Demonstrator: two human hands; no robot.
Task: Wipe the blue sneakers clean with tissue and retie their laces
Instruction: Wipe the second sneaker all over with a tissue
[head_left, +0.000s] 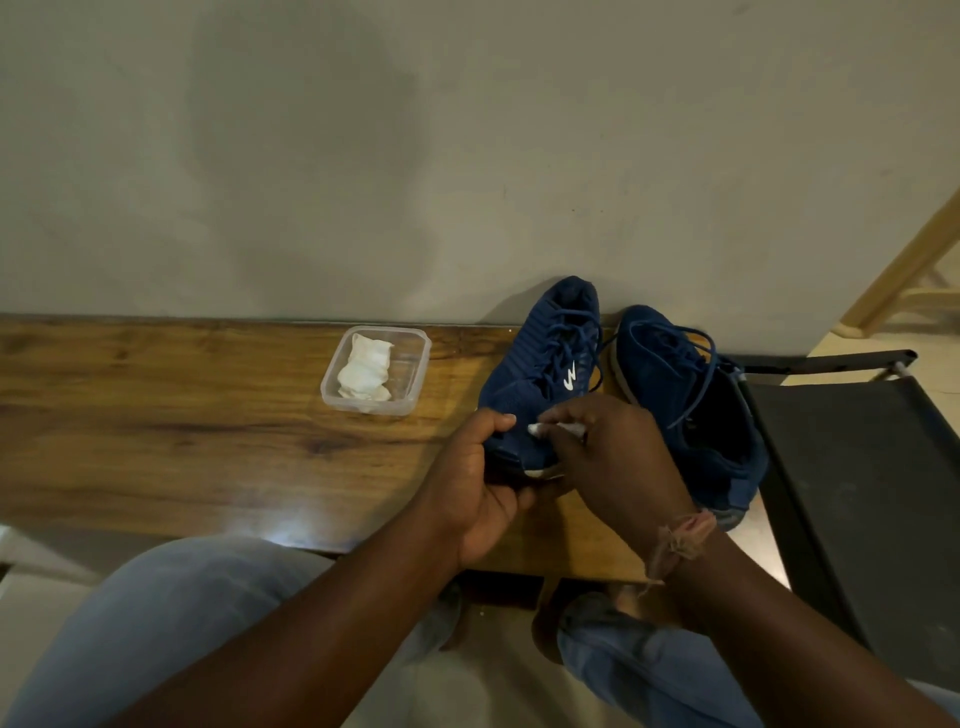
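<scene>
Two blue sneakers stand on the wooden table (182, 426) by the wall. My left hand (480, 486) grips the toe end of the left sneaker (540, 358), which is tilted up with its heel toward the wall and a white logo on its side. My right hand (608, 452) pinches a small white tissue (550, 428) and presses it on that sneaker's toe. The right sneaker (685, 395) lies flat beside it, its blue laces loose and untied.
A clear plastic tub (410, 374) holding crumpled white tissue sits on the table left of the shoes. A black chair (857, 493) stands right of the table. The wall runs along the table's far edge. My knees are below the near edge.
</scene>
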